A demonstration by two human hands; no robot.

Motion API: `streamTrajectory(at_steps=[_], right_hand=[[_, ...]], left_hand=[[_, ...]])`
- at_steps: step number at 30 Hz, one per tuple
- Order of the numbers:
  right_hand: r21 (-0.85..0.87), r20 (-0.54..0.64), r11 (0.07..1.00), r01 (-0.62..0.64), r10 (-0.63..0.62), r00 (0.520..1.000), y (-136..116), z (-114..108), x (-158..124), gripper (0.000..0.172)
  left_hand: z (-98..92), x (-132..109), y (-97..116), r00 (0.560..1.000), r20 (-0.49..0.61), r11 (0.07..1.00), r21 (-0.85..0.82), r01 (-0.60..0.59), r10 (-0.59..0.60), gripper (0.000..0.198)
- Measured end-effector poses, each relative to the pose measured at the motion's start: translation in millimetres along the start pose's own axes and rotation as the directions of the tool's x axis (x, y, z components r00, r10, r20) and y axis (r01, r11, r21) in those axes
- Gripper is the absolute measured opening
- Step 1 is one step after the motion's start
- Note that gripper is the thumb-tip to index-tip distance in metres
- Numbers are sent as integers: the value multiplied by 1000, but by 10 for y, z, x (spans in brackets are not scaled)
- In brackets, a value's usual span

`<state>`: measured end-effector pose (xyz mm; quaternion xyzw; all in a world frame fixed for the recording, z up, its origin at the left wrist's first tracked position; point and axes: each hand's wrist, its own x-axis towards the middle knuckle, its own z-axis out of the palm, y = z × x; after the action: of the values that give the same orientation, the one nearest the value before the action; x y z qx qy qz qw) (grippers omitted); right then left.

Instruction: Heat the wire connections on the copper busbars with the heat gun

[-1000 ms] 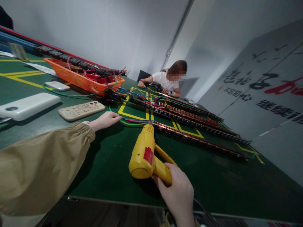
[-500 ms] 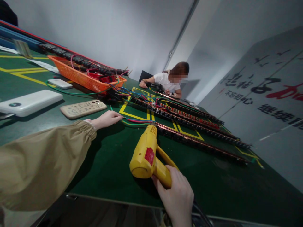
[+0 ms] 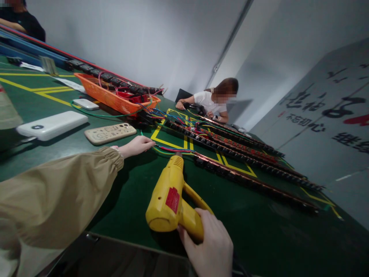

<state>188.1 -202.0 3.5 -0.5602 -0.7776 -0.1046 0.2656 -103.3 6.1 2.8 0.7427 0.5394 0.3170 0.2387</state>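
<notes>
My right hand (image 3: pixel 211 242) is wrapped around the handle of a yellow heat gun (image 3: pixel 165 196) with a red label. The gun's nozzle points away from me, close to a bundle of coloured wires (image 3: pixel 175 149). My left hand (image 3: pixel 137 146) pinches the left end of that bundle just above the table. Red, blue and green wires run from my fingertips to a long strip of black parts with copper-coloured edges (image 3: pixel 245 179), which lies slanting to the right.
Beyond my left hand are a patterned phone case (image 3: pixel 111 133), a white power bank (image 3: pixel 53 125) and an orange basket (image 3: pixel 115 102) of wires and parts. More wired strips (image 3: pixel 230 148) lie behind. A person (image 3: pixel 215 100) sits across the green table (image 3: pixel 273 231); another is at far left.
The heat gun's nozzle has moved left along the wires and a little nearer to me. My left hand keeps its pinch. The view has swung left, showing more of a person there.
</notes>
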Motion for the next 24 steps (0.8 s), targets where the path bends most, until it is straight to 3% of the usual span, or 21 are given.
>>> streamTrajectory(at_steps=[4,13,20,24], right_hand=[[83,13,996,-31,30,999,-179,27,6,38],[125,-19,989,74,-72,997,-380,77,83,36],[179,0,982,67,-68,998,-471,153,161,37],[209,-1,975,72,-73,997,-455,161,173,40]], left_hand=[[-3,-9,17,999,-15,998,51,-29,30,46],[8,-14,13,982,-102,970,198,-138,160,45],[16,-16,26,992,-111,985,165,-41,59,53],[19,-20,31,996,-80,974,227,-12,30,52]])
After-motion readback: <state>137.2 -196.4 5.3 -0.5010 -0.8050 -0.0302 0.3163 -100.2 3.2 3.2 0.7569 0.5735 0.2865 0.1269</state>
